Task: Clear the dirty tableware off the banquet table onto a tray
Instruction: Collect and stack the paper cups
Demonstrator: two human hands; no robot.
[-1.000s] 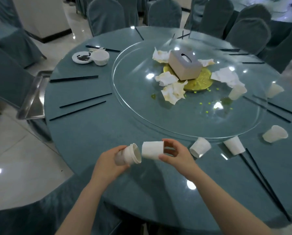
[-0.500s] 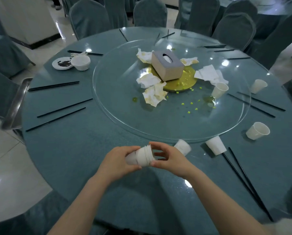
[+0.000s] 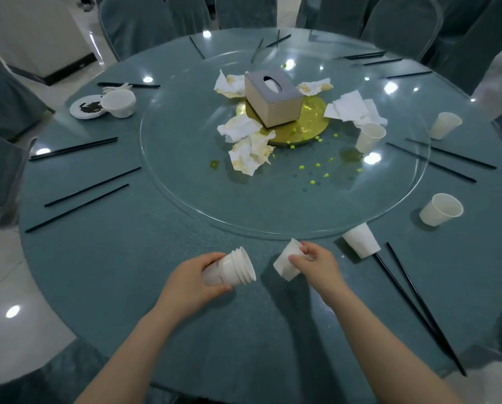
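Two hands above the tabletop [image 3: 127, 287]: left hand [image 3: 185, 284] grips nested cups [image 3: 232, 269]; right hand [image 3: 316, 265] pinches a single cup [image 3: 286, 265] beside them.

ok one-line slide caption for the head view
Left hand holds nested white paper cups; right hand grips another white paper cup.

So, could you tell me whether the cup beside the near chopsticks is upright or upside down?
Upside down: the cup rests on its wide rim, narrow base upward.
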